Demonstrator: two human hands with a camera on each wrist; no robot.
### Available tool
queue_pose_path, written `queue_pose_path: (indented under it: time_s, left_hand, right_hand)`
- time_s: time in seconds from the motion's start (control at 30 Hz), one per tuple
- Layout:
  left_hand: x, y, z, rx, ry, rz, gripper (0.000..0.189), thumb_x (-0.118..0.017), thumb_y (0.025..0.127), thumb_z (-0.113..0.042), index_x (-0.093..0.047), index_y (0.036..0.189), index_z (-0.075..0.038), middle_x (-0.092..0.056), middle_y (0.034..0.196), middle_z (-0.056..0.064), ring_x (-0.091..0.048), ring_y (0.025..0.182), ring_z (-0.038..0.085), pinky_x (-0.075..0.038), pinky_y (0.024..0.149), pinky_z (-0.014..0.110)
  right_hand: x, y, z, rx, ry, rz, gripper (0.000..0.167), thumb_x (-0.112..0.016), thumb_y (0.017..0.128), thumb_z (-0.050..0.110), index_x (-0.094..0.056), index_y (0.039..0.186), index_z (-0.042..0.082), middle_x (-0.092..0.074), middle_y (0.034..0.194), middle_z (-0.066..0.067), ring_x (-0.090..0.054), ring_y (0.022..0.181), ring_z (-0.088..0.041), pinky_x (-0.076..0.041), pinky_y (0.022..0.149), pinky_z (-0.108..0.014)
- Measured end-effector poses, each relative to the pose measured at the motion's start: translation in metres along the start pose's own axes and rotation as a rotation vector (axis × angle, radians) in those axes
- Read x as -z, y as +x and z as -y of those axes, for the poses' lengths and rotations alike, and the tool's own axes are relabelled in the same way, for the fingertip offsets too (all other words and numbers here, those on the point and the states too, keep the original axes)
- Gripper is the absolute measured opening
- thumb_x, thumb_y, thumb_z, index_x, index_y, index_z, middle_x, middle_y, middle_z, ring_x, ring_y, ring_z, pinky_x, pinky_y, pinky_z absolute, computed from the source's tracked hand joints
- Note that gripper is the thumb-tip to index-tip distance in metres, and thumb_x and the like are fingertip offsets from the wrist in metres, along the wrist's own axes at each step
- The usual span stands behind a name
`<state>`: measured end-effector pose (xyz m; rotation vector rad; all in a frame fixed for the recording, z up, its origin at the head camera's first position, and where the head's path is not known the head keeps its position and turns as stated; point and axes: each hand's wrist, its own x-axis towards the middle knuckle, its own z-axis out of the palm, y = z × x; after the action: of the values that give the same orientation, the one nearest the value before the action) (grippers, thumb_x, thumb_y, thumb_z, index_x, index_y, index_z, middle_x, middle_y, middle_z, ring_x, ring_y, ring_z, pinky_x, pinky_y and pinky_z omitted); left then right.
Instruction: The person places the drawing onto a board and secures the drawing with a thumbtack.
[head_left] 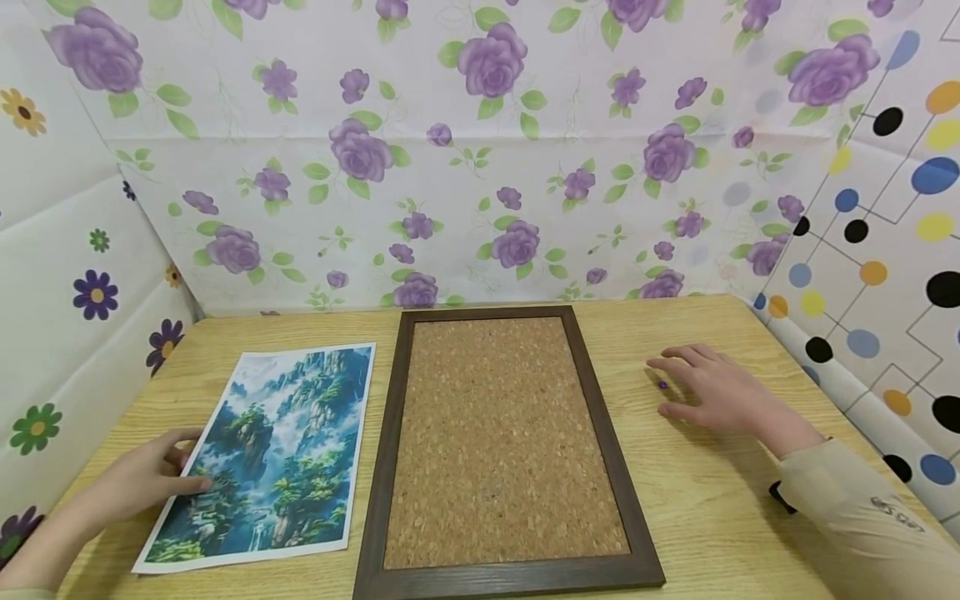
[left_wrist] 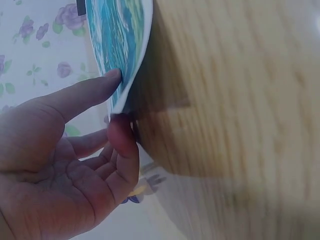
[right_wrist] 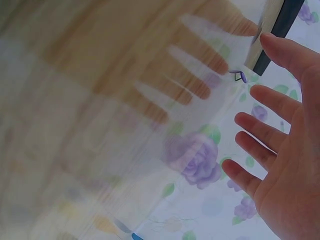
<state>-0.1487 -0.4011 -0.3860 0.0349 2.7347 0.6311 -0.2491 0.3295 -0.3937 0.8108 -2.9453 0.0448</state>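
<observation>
A printed landscape picture [head_left: 300,450] of misty blue-green mountains lies on the left side of the table. My left hand [head_left: 146,479] pinches its left edge, thumb on top and fingers beneath; in the left wrist view the paper [left_wrist: 117,37] bends upward there. Beside it sits a cork board [head_left: 502,442] in a dark brown frame. To the right of the board my right hand [head_left: 720,396] hovers low with spread, relaxed fingers. A tiny purple pin [head_left: 662,385], apparently a thumbtack, is between its thumb and fingers, apart from them in the right wrist view.
The wooden table [head_left: 690,508] has a glossy surface that mirrors the hand. Flowered sheeting [head_left: 450,192] rises behind it, with a daisy-patterned wall [head_left: 67,250] on the left and a dotted one [head_left: 885,275] on the right.
</observation>
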Motion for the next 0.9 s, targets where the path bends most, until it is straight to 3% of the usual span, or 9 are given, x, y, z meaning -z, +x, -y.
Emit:
queue_pose_path:
  time_s: [0.47, 0.67, 0.9]
  left_hand:
    - [0.004, -0.003, 0.010, -0.008, -0.083, 0.023, 0.079, -0.070, 0.092, -0.028, -0.030, 0.144, 0.015, -0.059, 0.100, 0.009, -0.051, 0.086, 0.016, -0.045, 0.063, 0.023]
    - [0.005, -0.004, 0.010, 0.015, -0.146, 0.047, 0.074, -0.067, 0.094, -0.024, -0.031, 0.144, 0.016, -0.060, 0.102, 0.009, -0.052, 0.083, 0.012, -0.049, 0.064, 0.025]
    - [0.008, -0.006, 0.005, 0.085, -0.260, 0.100, 0.073, -0.062, 0.098, -0.027, -0.027, 0.147, 0.014, -0.064, 0.110, 0.011, -0.058, 0.088, 0.012, -0.054, 0.071, 0.028]
  right_hand:
    - [-0.001, 0.002, -0.002, 0.029, -0.005, -0.027, 0.059, -0.073, 0.087, 0.043, -0.058, 0.138, 0.017, -0.059, 0.135, -0.013, -0.052, 0.127, -0.038, -0.042, 0.102, -0.063]
    - [-0.002, 0.003, -0.002, 0.058, 0.001, -0.048, 0.046, -0.075, 0.086, 0.040, -0.065, 0.125, 0.018, -0.064, 0.127, -0.011, -0.057, 0.121, -0.036, -0.046, 0.098, -0.060]
    - [-0.002, 0.005, -0.003, 0.068, 0.012, -0.049, 0.037, -0.074, 0.087, 0.035, -0.069, 0.119, 0.017, -0.066, 0.123, -0.010, -0.059, 0.118, -0.034, -0.049, 0.096, -0.057]
